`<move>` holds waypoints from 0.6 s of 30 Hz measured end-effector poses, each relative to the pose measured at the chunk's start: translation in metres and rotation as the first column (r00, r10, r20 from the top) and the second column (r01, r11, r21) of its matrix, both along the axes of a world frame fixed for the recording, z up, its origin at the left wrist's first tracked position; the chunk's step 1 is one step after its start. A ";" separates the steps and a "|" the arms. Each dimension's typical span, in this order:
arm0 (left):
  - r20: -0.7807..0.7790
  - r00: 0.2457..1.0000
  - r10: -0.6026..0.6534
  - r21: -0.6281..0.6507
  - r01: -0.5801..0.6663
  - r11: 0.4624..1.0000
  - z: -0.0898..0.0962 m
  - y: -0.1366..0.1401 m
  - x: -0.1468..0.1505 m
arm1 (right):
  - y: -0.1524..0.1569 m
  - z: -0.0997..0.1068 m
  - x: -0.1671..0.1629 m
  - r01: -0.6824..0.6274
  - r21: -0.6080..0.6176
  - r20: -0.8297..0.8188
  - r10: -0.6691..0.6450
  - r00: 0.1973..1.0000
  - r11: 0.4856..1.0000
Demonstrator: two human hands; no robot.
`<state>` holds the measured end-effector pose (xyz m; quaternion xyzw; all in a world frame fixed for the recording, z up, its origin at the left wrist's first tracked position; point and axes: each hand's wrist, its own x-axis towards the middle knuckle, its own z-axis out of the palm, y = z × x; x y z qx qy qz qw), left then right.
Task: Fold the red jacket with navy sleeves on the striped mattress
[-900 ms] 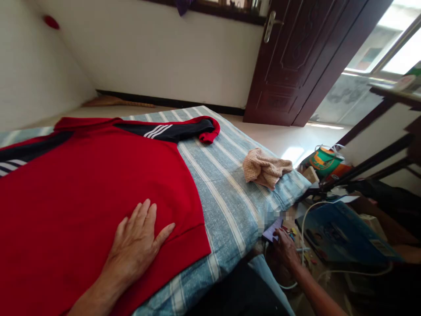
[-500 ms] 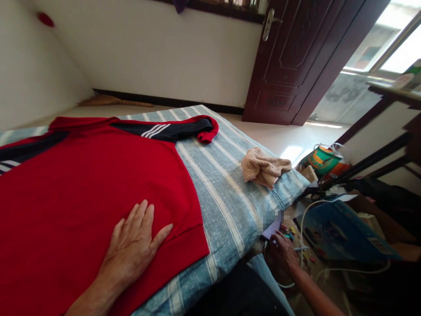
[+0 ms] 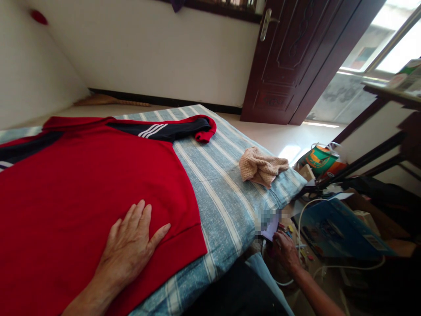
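My left hand lies flat on a red sweatshirt, palm down with the thumb spread; it holds nothing. The sweatshirt is laid out on a blue-and-white striped bed sheet, with dark shoulders and white stripes on the sleeves. Its far sleeve curls at the cuff. Low beside the bed, my right hand has bent fingers at the edge of a phone-like device with a lit screen, partly pixelated. Shadow and blur hide whether the fingers grip it.
A crumpled beige knitted cloth rests near the bed's corner. Beyond are a green bucket, a blue box and a white cable. A dark red door stands at the back, a broom by the wall.
The view has shifted slightly, so things sit a little further left. My right hand has edged up at the device, whose screen shows brighter. My left hand stays flat on the sweatshirt.
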<state>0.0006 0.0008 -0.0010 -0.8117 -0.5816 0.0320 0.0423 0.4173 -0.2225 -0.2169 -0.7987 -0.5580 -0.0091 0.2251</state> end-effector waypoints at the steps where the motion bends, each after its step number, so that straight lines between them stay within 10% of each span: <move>1: -0.002 1.000 0.000 0.005 0.000 1.000 0.000 0.000 0.000 | -0.001 -0.001 -0.001 0.000 0.001 0.002 0.000 1.000 1.000; 18: 0.025 1.000 -0.006 -0.006 0.006 1.000 0.003 0.000 0.002 | 0.004 -0.004 -0.006 -0.008 0.022 -0.001 0.008 1.000 1.000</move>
